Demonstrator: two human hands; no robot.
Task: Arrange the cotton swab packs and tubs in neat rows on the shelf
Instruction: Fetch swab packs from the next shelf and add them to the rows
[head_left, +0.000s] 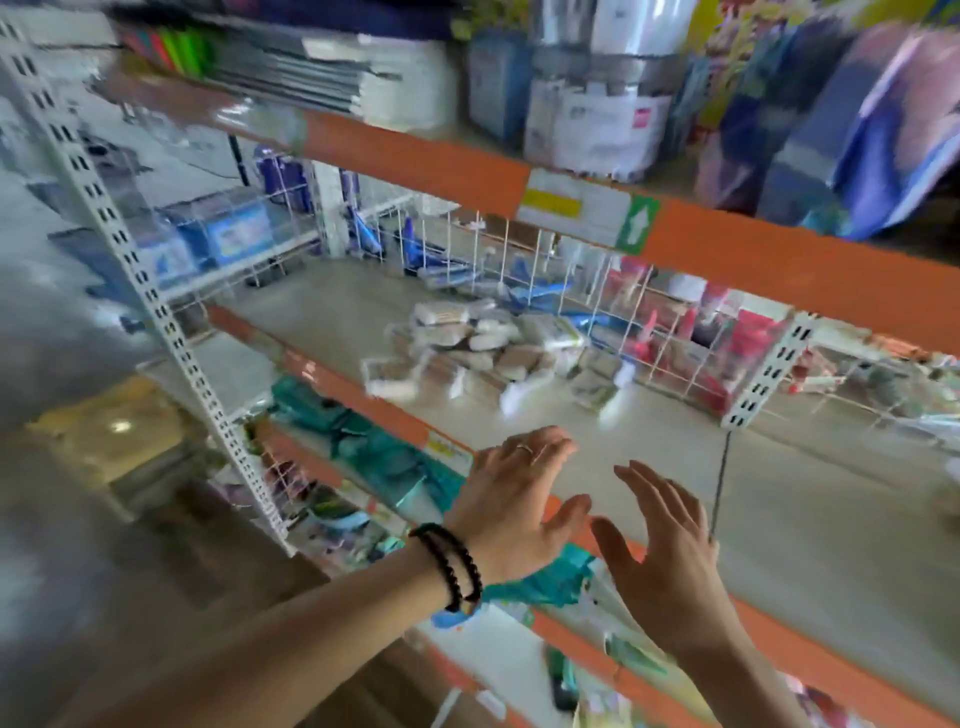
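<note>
- Both hands hover over the front edge of the shelf (649, 415), holding nothing.
- The left hand (514, 499), with a ring and black bead bracelets (452, 566) at the wrist, has its fingers spread flat.
- The right hand (665, 545) is held edge-up, fingers straight, just beside the left.
- The cotton swab packs (488, 353) lie in a loose heap further back on the shelf, well apart from both hands, against a white wire divider (587, 291).
- The picture is blurred; I cannot make out any tubs.

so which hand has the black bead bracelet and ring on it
The left hand: black beads circle its wrist and a ring sits on one finger. The right hand beside it is bare. Both hover open above the shelf.
</note>
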